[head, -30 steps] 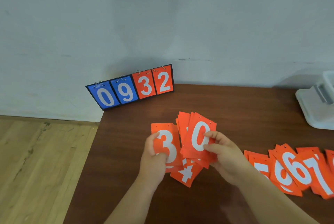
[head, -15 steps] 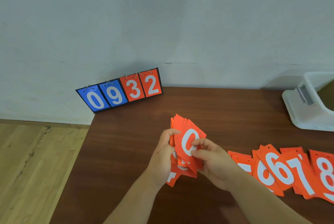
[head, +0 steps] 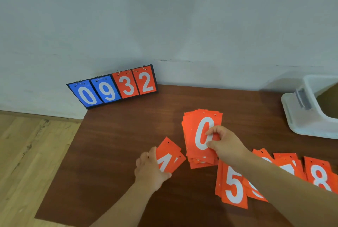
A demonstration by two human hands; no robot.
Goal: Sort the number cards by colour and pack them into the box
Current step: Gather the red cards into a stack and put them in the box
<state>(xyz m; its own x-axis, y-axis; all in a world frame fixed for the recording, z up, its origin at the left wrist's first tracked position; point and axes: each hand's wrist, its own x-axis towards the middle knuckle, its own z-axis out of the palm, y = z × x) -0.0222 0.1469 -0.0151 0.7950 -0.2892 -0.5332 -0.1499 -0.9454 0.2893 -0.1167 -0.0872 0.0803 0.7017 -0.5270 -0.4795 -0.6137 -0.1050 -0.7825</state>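
The right hand holds a stack of red cards, a 0 on top, towards the middle of the tabletop, its fingers clamped on the stack's right side; whether the stack's lower edge rests on the wood cannot be told. The left hand pinches two red cards just left of the stack. More loose red cards lie overlapped along the near right edge; the box sits at the far right edge; the flip stand, blue and red, leans at the far left corner. The step looks like gathering reds; it would go best by laying the pair face up on the 0, matching the punched holes, then tapping the long edges square before reaching for the rest.
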